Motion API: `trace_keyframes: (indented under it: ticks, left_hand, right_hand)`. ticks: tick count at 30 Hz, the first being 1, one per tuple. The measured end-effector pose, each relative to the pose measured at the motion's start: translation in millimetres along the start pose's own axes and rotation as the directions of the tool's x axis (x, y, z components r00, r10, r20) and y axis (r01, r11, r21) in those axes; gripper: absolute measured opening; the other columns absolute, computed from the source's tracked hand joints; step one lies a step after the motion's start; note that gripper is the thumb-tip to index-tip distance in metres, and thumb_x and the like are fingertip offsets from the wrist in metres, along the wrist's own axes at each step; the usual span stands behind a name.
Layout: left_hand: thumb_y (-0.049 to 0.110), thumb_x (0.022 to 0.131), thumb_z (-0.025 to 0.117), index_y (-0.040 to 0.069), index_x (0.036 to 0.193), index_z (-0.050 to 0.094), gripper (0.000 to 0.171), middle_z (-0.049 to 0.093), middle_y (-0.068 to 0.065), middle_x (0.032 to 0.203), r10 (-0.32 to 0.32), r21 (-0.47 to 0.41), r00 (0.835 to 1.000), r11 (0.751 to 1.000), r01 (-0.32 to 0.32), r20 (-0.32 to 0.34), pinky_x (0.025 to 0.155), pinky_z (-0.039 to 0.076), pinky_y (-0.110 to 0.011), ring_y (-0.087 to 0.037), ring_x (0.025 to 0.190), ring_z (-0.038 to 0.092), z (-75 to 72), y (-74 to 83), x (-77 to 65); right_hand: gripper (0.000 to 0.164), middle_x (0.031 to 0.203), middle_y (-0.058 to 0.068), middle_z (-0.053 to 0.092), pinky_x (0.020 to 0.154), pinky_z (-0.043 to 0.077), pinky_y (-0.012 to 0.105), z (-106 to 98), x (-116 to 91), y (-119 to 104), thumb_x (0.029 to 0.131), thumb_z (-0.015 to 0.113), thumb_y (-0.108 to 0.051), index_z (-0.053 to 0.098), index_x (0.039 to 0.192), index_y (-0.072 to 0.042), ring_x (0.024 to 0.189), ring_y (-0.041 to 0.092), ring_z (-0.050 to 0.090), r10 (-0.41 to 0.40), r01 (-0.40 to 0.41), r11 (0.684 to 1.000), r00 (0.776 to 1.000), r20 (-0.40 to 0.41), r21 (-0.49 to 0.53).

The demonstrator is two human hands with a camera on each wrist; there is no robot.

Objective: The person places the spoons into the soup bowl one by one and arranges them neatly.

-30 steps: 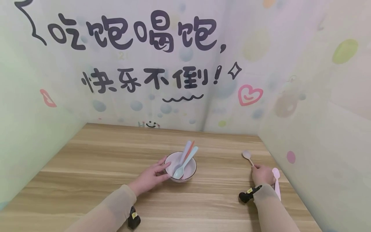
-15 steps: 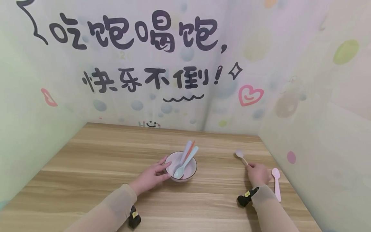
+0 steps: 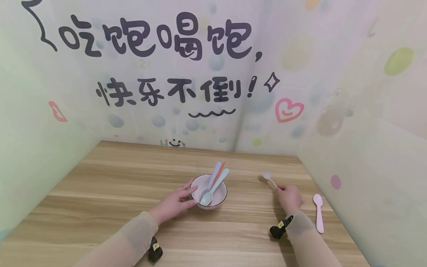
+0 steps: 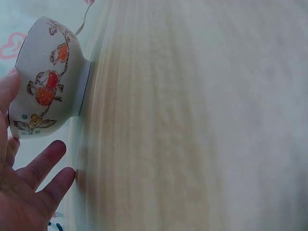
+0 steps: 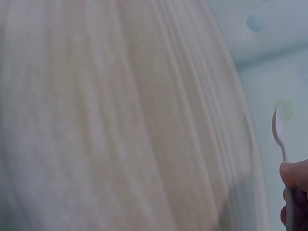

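A white bowl (image 3: 197, 183) with a dark rim, painted with orange and red fruit on its outside in the left wrist view, stands on the table. Inside lean a pale blue spoon (image 3: 213, 189), a lavender spoon (image 3: 214, 175) and an orange handle (image 3: 218, 172). My left hand (image 3: 174, 203) holds the bowl's left rim between thumb and forefinger; its other fingers (image 4: 45, 163) spread beside the bowl. To the right, my right hand (image 3: 289, 199) pinches the handle of a pale spoon (image 3: 267, 175), raised bowl-end forward, also seen at the edge of the right wrist view.
A pink spoon (image 3: 318, 213) lies on the wooden table (image 3: 133, 167), near its right edge. Walls with printed lettering and a pink heart (image 3: 289, 110) enclose the table at the back and both sides.
My right hand has moved left with the pale spoon, away from the pink spoon, which now shows in full. The left hand and the bowl have stayed in place.
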State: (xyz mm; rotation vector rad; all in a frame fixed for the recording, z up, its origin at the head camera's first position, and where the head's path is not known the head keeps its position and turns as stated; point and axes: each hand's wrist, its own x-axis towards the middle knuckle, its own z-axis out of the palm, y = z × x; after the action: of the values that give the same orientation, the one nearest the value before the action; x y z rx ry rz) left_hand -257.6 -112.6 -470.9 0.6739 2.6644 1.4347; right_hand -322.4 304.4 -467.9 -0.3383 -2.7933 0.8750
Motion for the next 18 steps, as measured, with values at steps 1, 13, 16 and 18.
trace_keyframes:
  ticks: [1,13,16,18]
  left_hand:
    - [0.030,0.092,0.066,0.010,0.141,0.050,0.056,0.023,-0.012,0.157,-0.003,-0.001,1.000,1.000,0.003,0.000,0.096,0.046,-0.043,-0.030,0.126,0.048,0.0,-0.1,-0.1]
    - [0.034,0.091,0.066,0.012,0.141,0.050,0.057,0.024,-0.010,0.158,-0.015,0.015,1.000,1.000,0.015,-0.003,0.098,0.044,-0.043,-0.030,0.130,0.044,0.1,-0.8,0.3]
    - [0.032,0.091,0.067,0.012,0.141,0.050,0.056,0.024,-0.010,0.158,-0.014,0.015,1.000,1.000,0.014,-0.005,0.099,0.043,-0.044,-0.030,0.131,0.043,0.3,-1.3,0.7]
    - [0.031,0.092,0.067,0.012,0.141,0.050,0.055,0.024,-0.010,0.158,-0.014,0.016,1.000,1.000,0.014,-0.007,0.099,0.043,-0.044,-0.030,0.130,0.044,0.5,-1.5,0.8]
  right_hand:
    - [0.028,0.112,0.020,0.067,0.082,0.026,0.057,0,0,-2,0.095,0.058,-0.024,0.073,0.109,-0.004,0.102,0.036,0.055,-0.005,0.005,1.000,1.000,0.005,0.001]
    - [0.029,0.104,0.015,0.071,0.085,0.025,0.054,-6,-8,-32,0.094,0.061,-0.024,0.072,0.112,-0.004,0.099,0.033,0.058,-0.081,0.078,0.996,0.995,0.067,0.045]
    - [0.028,0.106,0.014,0.070,0.086,0.025,0.054,-7,-8,-40,0.095,0.061,-0.024,0.071,0.112,-0.004,0.100,0.033,0.058,-0.107,0.104,0.994,0.992,0.074,0.043]
    - [0.027,0.107,0.014,0.069,0.088,0.025,0.055,-8,-9,-44,0.095,0.061,-0.023,0.072,0.112,-0.004,0.101,0.033,0.058,-0.126,0.122,0.991,0.989,0.073,0.050]
